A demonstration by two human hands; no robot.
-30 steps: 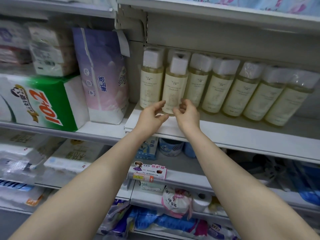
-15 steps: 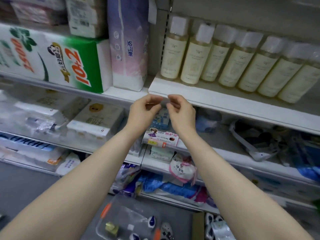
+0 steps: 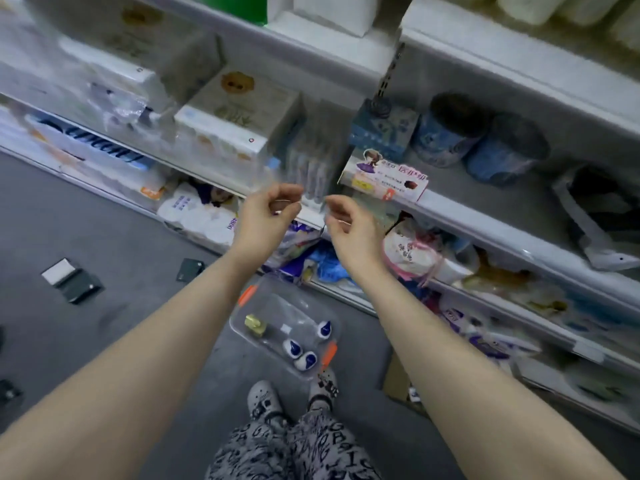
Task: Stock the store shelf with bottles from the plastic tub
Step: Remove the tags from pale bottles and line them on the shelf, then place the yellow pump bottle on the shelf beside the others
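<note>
I see the plastic tub [image 3: 294, 306] on the grey floor [image 3: 121, 244], just ahead of the person's shoes [image 3: 263, 400] and beside the bottom of the store shelf [image 3: 485, 230]. Three small white-and-blue bottles [image 3: 292, 348] lie at its near end, and a gold-topped item [image 3: 255, 324] lies farther in. Above it, the left hand [image 3: 266, 216] and right hand [image 3: 349, 226] hang close together in the air, fingers curled inward. I cannot tell whether either pinches anything.
</note>
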